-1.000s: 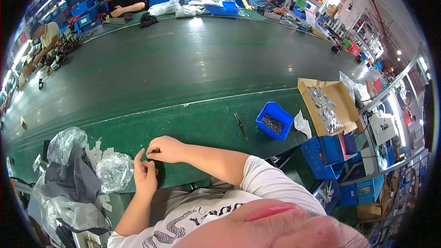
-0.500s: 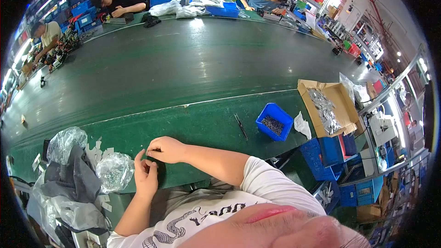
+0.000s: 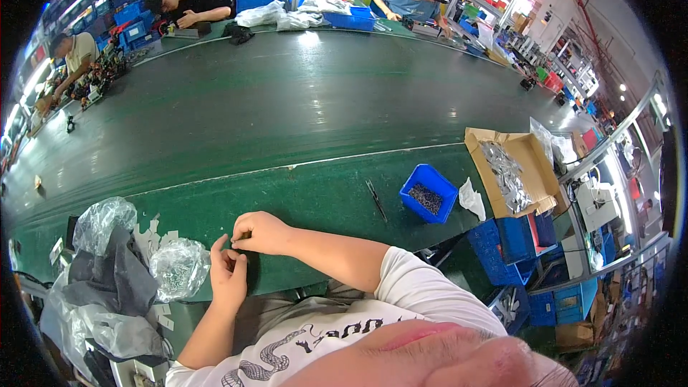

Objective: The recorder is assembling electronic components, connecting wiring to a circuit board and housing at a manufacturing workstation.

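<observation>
My left hand [image 3: 228,276] and my right hand [image 3: 262,233] meet over the near edge of the green worktop [image 3: 322,204]. Their fingers are bent and pinched close together, fingertips nearly touching. Whatever lies between them is too small to make out. Just left of my left hand sits a clear plastic bag [image 3: 179,269] of small shiny metal parts. Small pale flat pieces [image 3: 147,238] lie behind that bag. To the right of my hands are dark tweezers [image 3: 375,201] and a blue bin [image 3: 428,193] of small dark screw-like parts.
A cardboard box [image 3: 550,185] of flat silvery pieces stands at the right, beside a crumpled white tissue [image 3: 471,199]. Dark cloth and plastic wrap [image 3: 107,279] pile up at the left. Beyond runs a wide dark conveyor belt [image 3: 287,100], with several people working across it.
My right hand's fingers have shifted slightly against the left hand's fingertips. Across the belt, the person in blue has raised their head and moved an arm to the right.
</observation>
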The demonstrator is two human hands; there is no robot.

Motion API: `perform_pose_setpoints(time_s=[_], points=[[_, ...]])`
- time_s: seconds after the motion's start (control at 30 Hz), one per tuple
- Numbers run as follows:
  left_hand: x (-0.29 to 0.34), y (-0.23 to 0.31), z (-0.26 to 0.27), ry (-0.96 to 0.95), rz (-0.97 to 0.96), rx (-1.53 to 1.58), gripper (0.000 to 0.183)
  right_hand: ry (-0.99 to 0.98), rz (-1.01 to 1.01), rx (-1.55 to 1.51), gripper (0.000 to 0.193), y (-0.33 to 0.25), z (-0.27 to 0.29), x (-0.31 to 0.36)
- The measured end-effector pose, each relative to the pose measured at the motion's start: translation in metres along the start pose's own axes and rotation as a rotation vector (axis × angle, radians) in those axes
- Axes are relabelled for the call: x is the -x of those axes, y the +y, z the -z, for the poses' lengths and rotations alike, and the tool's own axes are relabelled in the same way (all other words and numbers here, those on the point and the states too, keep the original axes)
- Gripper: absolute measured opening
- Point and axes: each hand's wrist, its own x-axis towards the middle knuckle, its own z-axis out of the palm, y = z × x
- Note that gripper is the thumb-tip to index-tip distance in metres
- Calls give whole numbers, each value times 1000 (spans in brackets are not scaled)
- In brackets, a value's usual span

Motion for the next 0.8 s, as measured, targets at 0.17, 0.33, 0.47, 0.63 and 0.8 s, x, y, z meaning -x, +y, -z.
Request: perform_pose_setpoints(time_s=[0.17, 0.33, 0.47, 0.63, 0.8], points=[[0, -2, 0, 6, 16, 4, 53, 74, -93, 20, 18, -10, 4, 0], [1, 0, 1, -14, 22, 15, 54, 63, -144, -19, 19, -12, 6, 0], [1, 0, 0, -18, 43, 16, 53, 67, -129, -12, 17, -10, 4, 0], [1, 0, 2, -17, 33, -7, 53, 38, -132, 12, 16, -12, 5, -1], [1, 0, 1, -16, 32, 8, 51, -3, -119, 34, 20, -8, 4, -1]])
